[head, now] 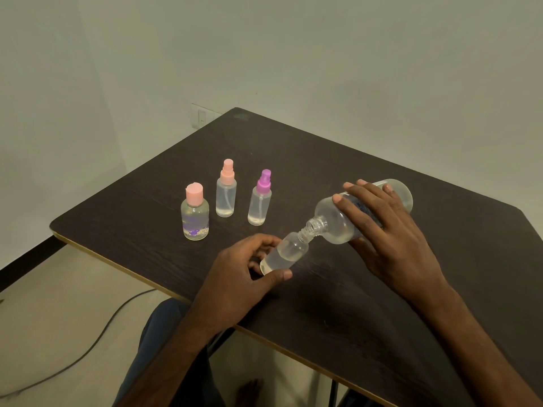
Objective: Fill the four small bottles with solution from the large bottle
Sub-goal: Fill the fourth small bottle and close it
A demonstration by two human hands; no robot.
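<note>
Grip check from the head view: the right hand (390, 230) is wrapped over the large bottle (333, 227), fingers spread across its top side, thumb hidden beneath. The left hand (241, 268) pinches the open small bottle (289, 252) between thumb and fingers, low on its body. Both bottles hang tilted just above the desk (293, 154), mouth to mouth; the big threaded neck points down-left into the little one's opening.

Clear solution sits in the small bottle, roughly half up its leaning body, and only a shallow pool shows at the large bottle's shoulder. Whether liquid is running right now is too fine to see.

To do this well, I'd say hold the two mouths touching and lined up, because the big neck looks wider than the small opening and any drift sends solution onto the desk. Tip the large bottle gradually, and stand the small one straighter as its level climbs, or it spills from the lip.

Off to the left, well apart, stand the pink-capped round bottle (194, 215), the pink spray bottle (226, 198) and the purple spray bottle (260, 205), all capped with liquid inside, so this looks like the last fill.
</note>
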